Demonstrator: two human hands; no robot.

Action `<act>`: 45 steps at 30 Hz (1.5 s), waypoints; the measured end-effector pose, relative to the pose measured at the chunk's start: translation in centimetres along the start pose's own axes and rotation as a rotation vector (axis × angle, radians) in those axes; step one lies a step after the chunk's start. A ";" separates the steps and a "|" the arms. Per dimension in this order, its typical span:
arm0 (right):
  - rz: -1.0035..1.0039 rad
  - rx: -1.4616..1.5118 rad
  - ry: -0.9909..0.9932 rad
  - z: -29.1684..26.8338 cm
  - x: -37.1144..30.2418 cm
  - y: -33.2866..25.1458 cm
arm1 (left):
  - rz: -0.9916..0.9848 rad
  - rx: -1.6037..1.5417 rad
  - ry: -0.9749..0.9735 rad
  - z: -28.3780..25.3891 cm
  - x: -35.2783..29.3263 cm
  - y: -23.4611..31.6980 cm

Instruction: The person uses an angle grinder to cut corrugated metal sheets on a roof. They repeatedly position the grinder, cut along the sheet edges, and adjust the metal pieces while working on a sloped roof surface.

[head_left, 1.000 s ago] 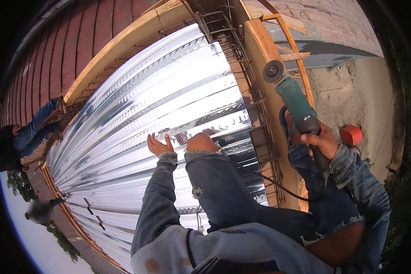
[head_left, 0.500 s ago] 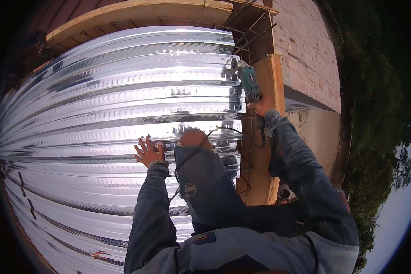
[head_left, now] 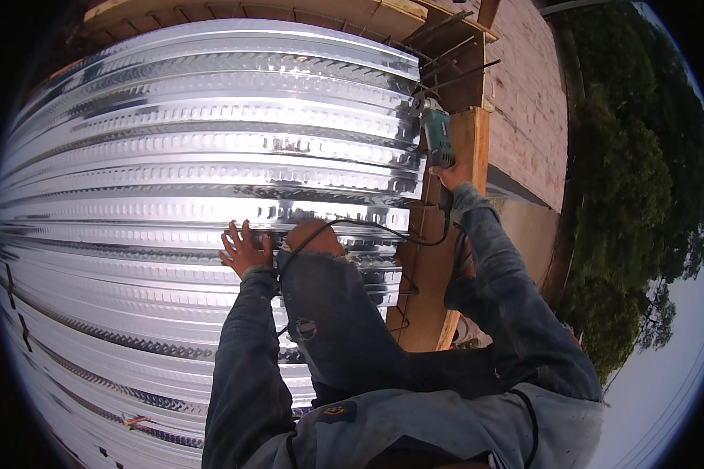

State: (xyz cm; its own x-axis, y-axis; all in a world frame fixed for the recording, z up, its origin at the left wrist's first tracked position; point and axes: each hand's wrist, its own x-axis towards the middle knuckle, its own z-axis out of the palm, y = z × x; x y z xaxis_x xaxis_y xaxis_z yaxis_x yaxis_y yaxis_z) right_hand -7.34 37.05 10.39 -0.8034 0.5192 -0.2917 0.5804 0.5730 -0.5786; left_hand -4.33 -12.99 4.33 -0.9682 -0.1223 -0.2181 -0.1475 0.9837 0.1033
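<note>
My right hand grips the rear body of a teal angle grinder. The grinder's head lies at the cut end of the shiny ribbed metal decking, near the far right corner; its disc is mostly hidden there. My left hand rests on the decking with its fingers spread, just left of my bent knee. A black power cord runs from the grinder's rear, loops over the decking edge and passes across my knee.
A wooden formwork board stands along the decking's right edge, with rebar ends sticking out at the far corner. Another timber board runs along the far side. Beyond the right board are a brick-coloured wall and trees.
The view has shifted a little. The grinder's head has moved from on top of the decking to its right edge, and the cord has swung lower. My left hand stays on the decking.
</note>
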 end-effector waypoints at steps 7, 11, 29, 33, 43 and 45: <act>-0.027 0.009 -0.003 0.2 0.0 -1.8 | -0.009 -0.002 0.012 0.2 0.0 -0.4; 0.011 -0.011 0.022 0.5 0.8 -0.5 | 0.006 -0.011 0.018 0.5 0.1 -0.2; 0.089 0.055 -0.068 0.1 0.8 -2.3 | -0.009 -0.070 0.017 0.2 0.0 -0.7; 0.093 -0.013 -0.058 0.0 2.6 1.8 | 0.010 -0.075 0.030 0.4 0.2 -0.3; 0.130 -0.066 -0.067 0.8 4.3 4.0 | -0.028 -0.112 -0.023 -0.2 0.3 -0.6; 0.145 0.010 -0.162 2.1 1.8 -1.8 | -0.070 -0.094 0.023 0.5 -0.5 -2.1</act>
State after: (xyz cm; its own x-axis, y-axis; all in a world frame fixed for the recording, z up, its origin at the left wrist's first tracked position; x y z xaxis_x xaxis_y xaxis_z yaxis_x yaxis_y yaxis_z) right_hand -10.05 35.64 9.31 -0.7226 0.4865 -0.4911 0.6911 0.4927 -0.5289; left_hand -3.47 -14.93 3.77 -0.9591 -0.1940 -0.2061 -0.2319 0.9560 0.1794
